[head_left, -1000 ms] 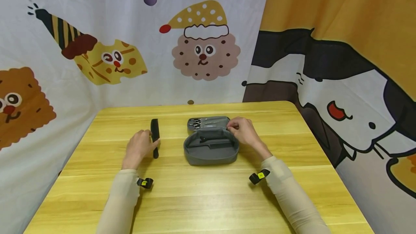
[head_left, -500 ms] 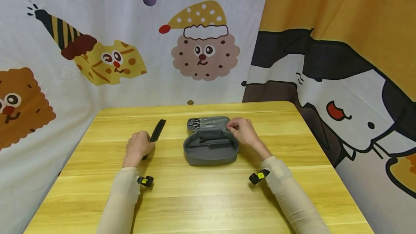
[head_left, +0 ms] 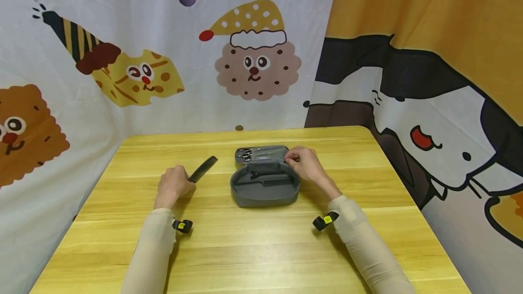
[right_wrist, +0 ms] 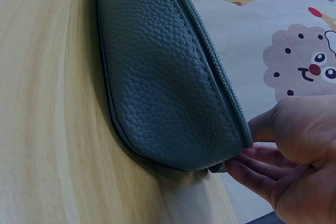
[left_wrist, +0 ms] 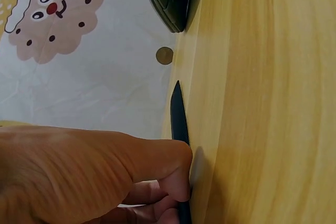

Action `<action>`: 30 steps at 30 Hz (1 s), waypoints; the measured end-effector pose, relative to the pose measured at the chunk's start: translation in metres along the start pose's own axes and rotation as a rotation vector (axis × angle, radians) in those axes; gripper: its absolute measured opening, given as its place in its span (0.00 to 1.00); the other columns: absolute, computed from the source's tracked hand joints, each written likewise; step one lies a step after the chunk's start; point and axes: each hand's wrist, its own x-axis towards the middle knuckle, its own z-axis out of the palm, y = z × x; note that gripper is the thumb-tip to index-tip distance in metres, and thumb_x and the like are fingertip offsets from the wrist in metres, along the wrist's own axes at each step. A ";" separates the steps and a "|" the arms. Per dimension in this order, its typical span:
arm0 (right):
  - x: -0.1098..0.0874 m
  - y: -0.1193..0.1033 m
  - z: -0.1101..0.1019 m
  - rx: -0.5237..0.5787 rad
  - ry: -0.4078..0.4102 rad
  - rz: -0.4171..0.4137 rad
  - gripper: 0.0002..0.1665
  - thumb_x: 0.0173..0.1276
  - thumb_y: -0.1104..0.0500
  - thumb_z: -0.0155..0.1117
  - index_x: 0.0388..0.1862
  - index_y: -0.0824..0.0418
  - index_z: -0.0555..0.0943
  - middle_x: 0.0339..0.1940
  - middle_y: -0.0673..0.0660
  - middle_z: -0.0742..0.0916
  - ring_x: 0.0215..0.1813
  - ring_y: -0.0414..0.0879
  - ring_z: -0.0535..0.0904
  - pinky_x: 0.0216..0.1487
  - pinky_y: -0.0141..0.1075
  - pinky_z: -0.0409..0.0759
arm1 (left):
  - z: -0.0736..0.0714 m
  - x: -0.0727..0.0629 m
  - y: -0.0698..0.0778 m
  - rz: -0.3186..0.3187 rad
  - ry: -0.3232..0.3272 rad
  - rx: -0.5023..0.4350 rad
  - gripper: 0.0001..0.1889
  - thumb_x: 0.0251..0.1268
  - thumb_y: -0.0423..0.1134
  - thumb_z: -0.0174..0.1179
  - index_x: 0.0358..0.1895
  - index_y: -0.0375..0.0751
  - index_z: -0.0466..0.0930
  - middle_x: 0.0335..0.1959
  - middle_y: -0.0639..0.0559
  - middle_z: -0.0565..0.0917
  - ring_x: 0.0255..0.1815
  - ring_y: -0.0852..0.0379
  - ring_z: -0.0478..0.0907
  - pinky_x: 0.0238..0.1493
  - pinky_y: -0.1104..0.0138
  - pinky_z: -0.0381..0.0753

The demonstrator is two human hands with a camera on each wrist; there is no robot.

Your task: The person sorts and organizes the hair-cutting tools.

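Note:
In the head view my left hand (head_left: 175,186) pinches a black comb (head_left: 204,169) just above the table, its far end pointing forward and right. The left wrist view shows thumb and fingers closed on the comb (left_wrist: 179,116), whose lower part is hidden by them. A grey zip case (head_left: 265,200) lies unzipped in the middle, lid folded back. My right hand (head_left: 307,164) grips its right rear edge near the hinge. Close up, the right wrist view has thumb and fingers at the zipped corner of the pebbled case (right_wrist: 163,87).
Silver scissors (head_left: 246,154) sit under a clear pocket in the lid (head_left: 282,150). A black slim tool (head_left: 267,174) lies inside the case over a comb-shaped recess (head_left: 263,183). The wooden table (head_left: 245,248) ends at a printed curtain (head_left: 163,22) behind.
My left hand has taken the comb up into a pinch, and the comb has swung clockwise from pointing straight ahead toward the case. The right hand and case have stayed put.

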 end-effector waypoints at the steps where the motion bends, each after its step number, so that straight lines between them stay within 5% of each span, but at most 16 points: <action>1: 0.000 0.000 0.000 0.002 -0.001 0.002 0.06 0.81 0.64 0.72 0.48 0.61 0.95 0.51 0.61 0.95 0.51 0.56 0.95 0.55 0.53 0.96 | 0.000 0.000 0.000 -0.002 -0.001 0.001 0.16 0.62 0.31 0.70 0.18 0.44 0.76 0.18 0.52 0.76 0.18 0.58 0.67 0.21 0.67 0.66; 10: 0.000 0.000 -0.001 -0.002 0.005 -0.014 0.06 0.82 0.64 0.72 0.48 0.61 0.95 0.51 0.61 0.95 0.50 0.56 0.95 0.54 0.53 0.96 | 0.000 0.001 -0.001 0.011 0.007 0.044 0.07 0.61 0.33 0.74 0.31 0.38 0.83 0.34 0.41 0.85 0.30 0.48 0.75 0.30 0.61 0.73; 30: 0.000 0.002 0.001 -0.009 -0.002 -0.015 0.07 0.82 0.64 0.72 0.48 0.60 0.95 0.51 0.60 0.95 0.50 0.55 0.95 0.53 0.53 0.95 | 0.004 -0.001 0.001 0.113 0.114 0.087 0.09 0.64 0.32 0.70 0.46 0.34 0.85 0.43 0.36 0.89 0.33 0.45 0.79 0.30 0.57 0.77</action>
